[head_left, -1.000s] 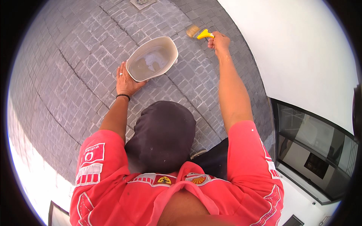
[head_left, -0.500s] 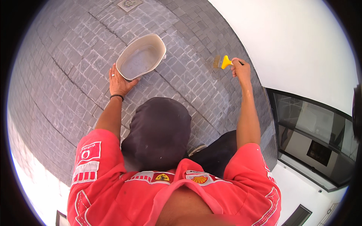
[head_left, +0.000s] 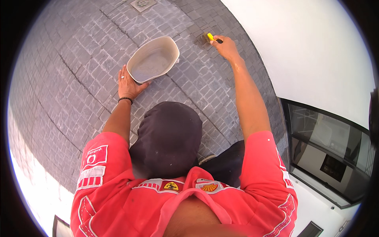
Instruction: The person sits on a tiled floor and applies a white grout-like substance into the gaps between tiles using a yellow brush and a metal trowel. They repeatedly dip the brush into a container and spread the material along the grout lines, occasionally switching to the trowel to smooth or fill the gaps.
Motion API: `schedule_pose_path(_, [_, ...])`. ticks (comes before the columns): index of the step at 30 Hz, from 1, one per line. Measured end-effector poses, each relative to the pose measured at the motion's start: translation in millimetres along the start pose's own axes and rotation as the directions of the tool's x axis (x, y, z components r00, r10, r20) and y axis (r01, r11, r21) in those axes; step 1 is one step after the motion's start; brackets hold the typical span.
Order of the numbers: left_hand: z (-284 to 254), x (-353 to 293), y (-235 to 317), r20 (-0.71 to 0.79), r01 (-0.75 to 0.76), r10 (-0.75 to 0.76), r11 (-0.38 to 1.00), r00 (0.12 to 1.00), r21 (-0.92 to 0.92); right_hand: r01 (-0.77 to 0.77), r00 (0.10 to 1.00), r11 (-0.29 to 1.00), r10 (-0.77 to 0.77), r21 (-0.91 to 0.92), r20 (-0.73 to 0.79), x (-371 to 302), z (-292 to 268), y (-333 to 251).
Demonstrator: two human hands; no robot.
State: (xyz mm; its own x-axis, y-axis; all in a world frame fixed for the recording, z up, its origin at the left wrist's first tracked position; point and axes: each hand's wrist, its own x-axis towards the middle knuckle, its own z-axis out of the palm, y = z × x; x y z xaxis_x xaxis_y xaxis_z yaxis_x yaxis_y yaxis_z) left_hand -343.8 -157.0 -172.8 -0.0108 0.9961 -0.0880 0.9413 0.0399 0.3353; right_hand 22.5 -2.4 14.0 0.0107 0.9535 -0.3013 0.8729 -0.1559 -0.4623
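Note:
My left hand (head_left: 129, 85) grips the near left end of an off-white oval plastic tub (head_left: 172, 50), its thumb under the near side and fingers along the end. The tub's inside looks greyish; whether liquid lies in it I cannot tell. Farther out on the right, my right hand (head_left: 227, 48) is closed around the black handle of a wide paintbrush (head_left: 211, 36) with a yellow band. The bristles point left and down at the grey stone paving (head_left: 185, 79), seeming to touch it. Around them the paving is darker.
A white wall (head_left: 292, 51) runs along the right, with a black-framed window (head_left: 323, 126) nearer me. At the far edge a square drain grate (head_left: 143, 4) is set in the paving. My dark-trousered knee (head_left: 167, 138) fills the middle, close to me.
My right hand has carried the paintbrush farther away and to the left, from beside the wall towards the tub's far right. The tub and left hand appear slightly farther right in view.

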Motion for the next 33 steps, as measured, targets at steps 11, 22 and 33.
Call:
schedule_pose_path(11, [-2,-2,1,-0.063,-0.073,0.07,0.997,0.996,-0.038,-0.304,0.939,0.934,0.261,0.186,0.226,-73,-36,105])
schedule_pose_path(22, [1,-7,3,-0.114,-0.093,0.09,0.996,0.989,-0.019,-0.267,0.956,0.946,0.283,0.184,-0.07,-185,-55,214])
schedule_pose_path(33, [1,-5,3,-0.061,-0.085,0.088,0.996,0.994,0.039,-0.387,0.92,0.829,0.318,0.403,0.227,-205,-62,206])
